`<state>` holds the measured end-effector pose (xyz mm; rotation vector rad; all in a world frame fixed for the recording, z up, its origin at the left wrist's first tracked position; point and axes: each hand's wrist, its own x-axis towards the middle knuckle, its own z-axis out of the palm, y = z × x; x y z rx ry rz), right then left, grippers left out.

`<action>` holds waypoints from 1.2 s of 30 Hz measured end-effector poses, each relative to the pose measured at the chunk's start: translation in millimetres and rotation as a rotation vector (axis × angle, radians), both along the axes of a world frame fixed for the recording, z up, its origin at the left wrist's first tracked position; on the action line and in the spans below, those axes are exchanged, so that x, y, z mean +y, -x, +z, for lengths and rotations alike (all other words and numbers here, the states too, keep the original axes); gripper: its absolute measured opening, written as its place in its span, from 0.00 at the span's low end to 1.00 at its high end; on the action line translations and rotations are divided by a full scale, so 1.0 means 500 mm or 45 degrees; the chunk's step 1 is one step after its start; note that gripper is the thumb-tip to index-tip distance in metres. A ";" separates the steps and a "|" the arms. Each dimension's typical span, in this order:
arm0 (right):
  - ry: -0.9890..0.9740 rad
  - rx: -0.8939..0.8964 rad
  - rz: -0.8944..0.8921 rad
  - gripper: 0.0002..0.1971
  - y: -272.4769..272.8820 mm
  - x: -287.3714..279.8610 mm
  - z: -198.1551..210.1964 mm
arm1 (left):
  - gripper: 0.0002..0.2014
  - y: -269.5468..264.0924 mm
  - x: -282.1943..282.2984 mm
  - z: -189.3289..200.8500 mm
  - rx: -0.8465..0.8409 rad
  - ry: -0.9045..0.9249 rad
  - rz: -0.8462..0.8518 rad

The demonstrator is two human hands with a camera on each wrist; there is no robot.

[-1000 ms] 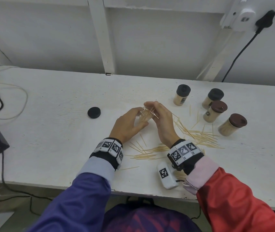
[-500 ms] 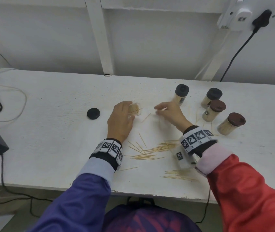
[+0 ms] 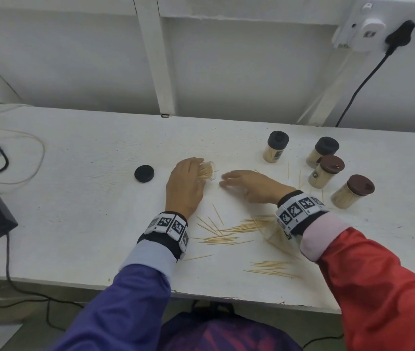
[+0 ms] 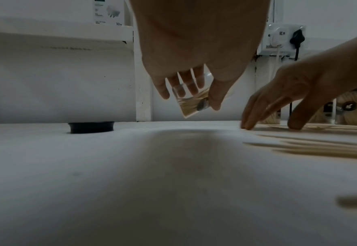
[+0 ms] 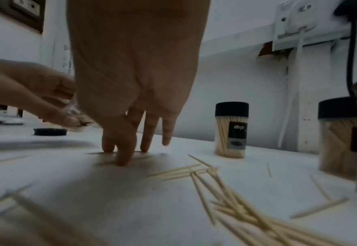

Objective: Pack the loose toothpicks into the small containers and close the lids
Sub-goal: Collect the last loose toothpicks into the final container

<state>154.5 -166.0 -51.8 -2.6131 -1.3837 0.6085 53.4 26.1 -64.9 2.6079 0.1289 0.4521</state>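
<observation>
**Toothpicks: one stray under the fingertips**

The left hand (image 3: 185, 184) grips the open container (image 3: 207, 170), tilted above the table (image 3: 75, 211), long axis leaning, mouth toward the right hand (image 3: 249, 184). That hand lies flat, fingers (image 5: 120, 149) straight, pressing a single toothpick (image 3: 219, 186) just beside the container. Better to roll it to the fingertips, pinch it, then feed it point-first along the container's axis. Loose toothpicks (image 3: 229, 233) lie nearer the wrists; the black lid (image 3: 144, 173) waits left.
</observation>
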 end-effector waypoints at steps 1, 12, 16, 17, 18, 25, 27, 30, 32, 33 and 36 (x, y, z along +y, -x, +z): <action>-0.057 -0.006 -0.020 0.31 -0.001 -0.002 0.003 | 0.24 0.000 0.001 -0.001 0.004 -0.001 -0.003; -0.015 -0.107 -0.135 0.08 0.036 -0.052 0.031 | 0.24 -0.003 0.004 -0.011 0.078 0.027 -0.012; -0.004 -0.081 -0.299 0.08 0.069 -0.096 0.034 | 0.24 -0.004 0.005 -0.013 0.106 0.035 -0.003; -0.008 -0.075 -0.340 0.08 0.080 -0.105 0.033 | 0.24 -0.004 0.005 -0.014 0.116 0.040 -0.002; -0.017 -0.068 -0.371 0.08 0.090 -0.111 0.031 | 0.25 -0.005 0.005 -0.014 0.127 0.045 -0.001; -0.100 0.003 -0.401 0.11 0.154 -0.087 0.015 | 0.25 -0.005 0.006 -0.015 0.165 0.058 0.006; -0.127 0.044 -0.388 0.12 0.167 -0.072 0.013 | 0.25 -0.005 0.007 -0.016 0.172 0.055 0.005; -0.127 0.109 -0.352 0.11 0.180 -0.059 0.017 | 0.25 -0.005 0.007 -0.018 0.188 0.066 0.010; -0.081 0.168 -0.333 0.13 0.189 -0.059 0.019 | 0.25 -0.005 0.007 -0.019 0.196 0.069 0.016; -0.035 0.183 -0.315 0.19 0.192 -0.061 0.019 | 0.25 -0.005 0.008 -0.019 0.197 0.067 0.016; 0.059 0.100 -0.225 0.28 0.202 -0.064 0.013 | 0.26 -0.006 0.008 -0.020 0.200 0.064 0.017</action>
